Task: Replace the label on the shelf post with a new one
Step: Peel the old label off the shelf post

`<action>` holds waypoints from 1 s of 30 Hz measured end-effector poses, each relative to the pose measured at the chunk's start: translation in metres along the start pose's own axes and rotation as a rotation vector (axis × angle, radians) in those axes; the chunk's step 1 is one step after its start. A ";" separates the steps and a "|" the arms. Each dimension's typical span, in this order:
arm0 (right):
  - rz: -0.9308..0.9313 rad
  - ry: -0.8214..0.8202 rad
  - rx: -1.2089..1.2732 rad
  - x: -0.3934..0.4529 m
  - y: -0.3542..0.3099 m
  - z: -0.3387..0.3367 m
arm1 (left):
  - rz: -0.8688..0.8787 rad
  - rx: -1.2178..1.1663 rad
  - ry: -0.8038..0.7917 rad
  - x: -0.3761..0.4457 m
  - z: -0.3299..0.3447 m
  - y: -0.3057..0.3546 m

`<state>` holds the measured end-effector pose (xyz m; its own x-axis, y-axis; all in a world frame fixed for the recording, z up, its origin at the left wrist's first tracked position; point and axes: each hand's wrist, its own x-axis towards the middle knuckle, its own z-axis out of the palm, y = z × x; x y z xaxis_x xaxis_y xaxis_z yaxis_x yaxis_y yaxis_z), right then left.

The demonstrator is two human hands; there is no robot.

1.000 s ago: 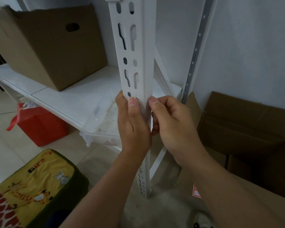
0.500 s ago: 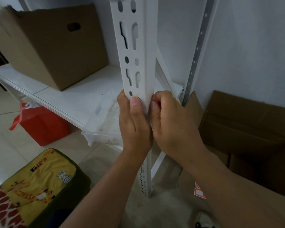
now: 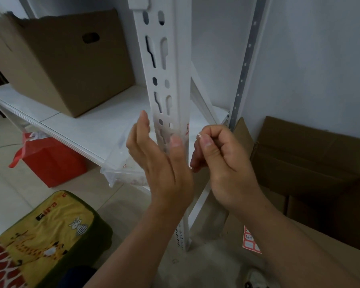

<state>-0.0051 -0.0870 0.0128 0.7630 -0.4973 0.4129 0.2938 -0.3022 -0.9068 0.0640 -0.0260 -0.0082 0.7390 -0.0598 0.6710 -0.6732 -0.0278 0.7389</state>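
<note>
Fingers of my right hand [image 3: 218, 154] were curled, thumb and forefinger pinching a tiny white scrap [image 3: 199, 135], likely a torn piece of label. My left hand [image 3: 160, 161] was spread loose beside the post [image 3: 170, 80], its thumb against the front face, probably to steady it. One red-edged label [image 3: 188, 129] sat on the post's right face, between my two hands; I judged it not yet fully removed. One sheet of red labels [image 3: 250, 241] lay on flattened cardboard [image 3: 299, 246] below, close to hand for the replacement. One box [image 3: 71, 63] stood on the shelf [image 3: 87, 129].
</note>
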 end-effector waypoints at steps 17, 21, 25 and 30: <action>0.131 -0.036 0.247 -0.004 -0.008 -0.011 | 0.422 0.052 -0.133 -0.005 -0.014 0.007; 0.163 -0.060 0.274 -0.002 -0.006 -0.008 | 0.270 -0.063 -0.150 -0.006 -0.016 0.006; 0.210 -0.008 0.165 -0.001 -0.001 -0.003 | 0.088 -0.141 -0.079 0.006 -0.022 0.006; 0.271 0.104 0.022 0.004 0.012 0.002 | -0.120 -0.048 -0.055 0.032 -0.035 -0.019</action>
<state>0.0029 -0.0913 0.0036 0.7522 -0.6389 0.1610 0.1008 -0.1300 -0.9864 0.1012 0.0071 0.0015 0.8106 -0.1139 0.5744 -0.5773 0.0092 0.8165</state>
